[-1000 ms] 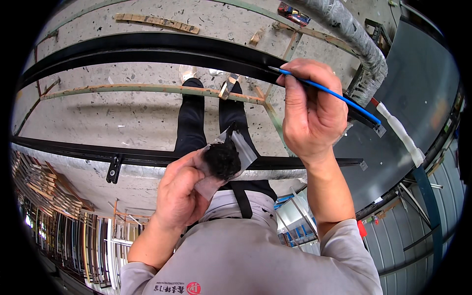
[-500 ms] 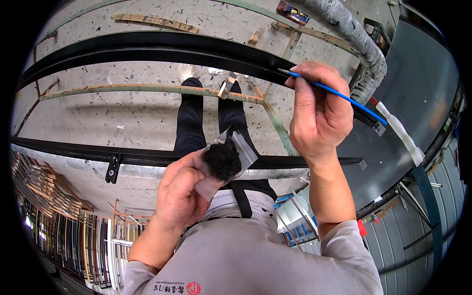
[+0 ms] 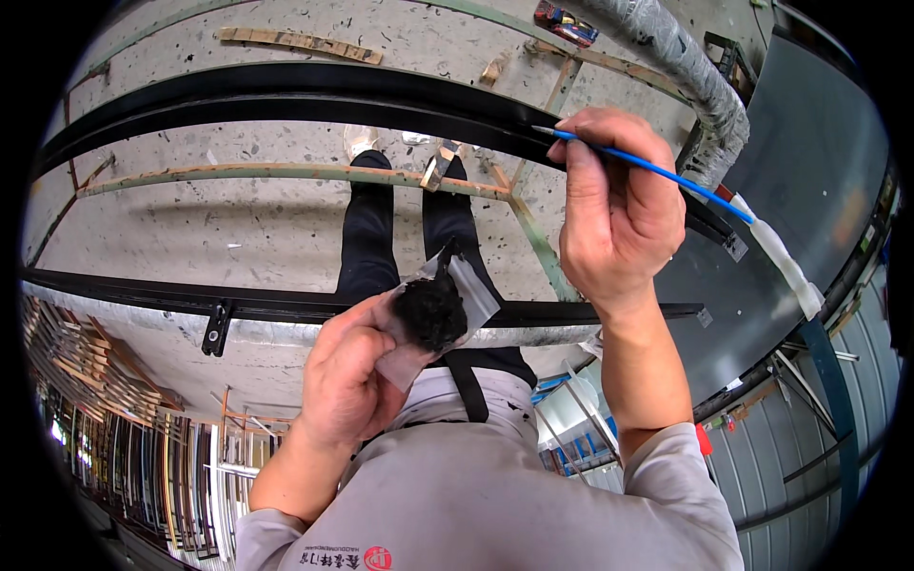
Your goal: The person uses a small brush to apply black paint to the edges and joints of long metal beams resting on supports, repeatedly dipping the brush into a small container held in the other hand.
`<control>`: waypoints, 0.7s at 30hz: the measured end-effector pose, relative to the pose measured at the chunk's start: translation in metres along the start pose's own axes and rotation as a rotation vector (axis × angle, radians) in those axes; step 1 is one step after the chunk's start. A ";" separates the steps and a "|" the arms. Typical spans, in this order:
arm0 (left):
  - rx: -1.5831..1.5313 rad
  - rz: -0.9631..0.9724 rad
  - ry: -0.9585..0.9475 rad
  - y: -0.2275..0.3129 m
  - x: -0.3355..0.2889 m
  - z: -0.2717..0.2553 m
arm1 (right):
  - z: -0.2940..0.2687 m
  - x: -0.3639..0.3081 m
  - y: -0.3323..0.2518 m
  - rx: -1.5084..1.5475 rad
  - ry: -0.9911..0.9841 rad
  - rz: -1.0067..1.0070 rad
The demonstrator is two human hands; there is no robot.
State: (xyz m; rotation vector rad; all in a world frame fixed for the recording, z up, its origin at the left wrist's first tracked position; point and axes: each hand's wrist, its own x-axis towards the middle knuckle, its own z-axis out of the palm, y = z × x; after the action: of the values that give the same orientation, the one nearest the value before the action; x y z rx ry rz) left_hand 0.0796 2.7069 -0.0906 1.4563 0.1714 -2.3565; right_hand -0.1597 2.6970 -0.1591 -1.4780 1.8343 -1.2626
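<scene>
- Fingers (image 3: 624,131) of the right hand (image 3: 614,214) are closed around a thin blue brush (image 3: 666,174), pinched near its working end between thumb and forefinger; such a short hold seems well suited to fine control and need not be tightened.
- The slender tip (image 3: 545,130) is aimed at the upper black bar (image 3: 286,81); whether the surface is touched cannot be told. Light, even pressure is probably called for, with the tip drawn along the bar rather than jabbed.
- By the fingers of the left hand (image 3: 347,366), a piece of clear plastic film (image 3: 473,285) is gripped at its near corner, and a lump of black stuff (image 3: 428,314) is borne on it. It is best held level, so that nothing is smeared on the trousers (image 3: 367,228).
- The lower black bar (image 3: 276,306) is seen beyond the film; contact with it should be avoided.
- Farther out, a green rail (image 3: 286,171) is seen above the speckled floor (image 3: 257,228).
</scene>
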 end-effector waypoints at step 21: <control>0.059 -0.023 0.020 0.002 0.001 0.008 | -0.029 -0.017 -0.008 -0.002 -0.087 -0.013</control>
State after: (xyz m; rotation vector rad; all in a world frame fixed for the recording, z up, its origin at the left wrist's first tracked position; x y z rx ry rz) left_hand 0.0733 2.7027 -0.0879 1.5134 0.1262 -2.3847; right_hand -0.1735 2.7236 -0.1424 -1.5242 1.7723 -1.1837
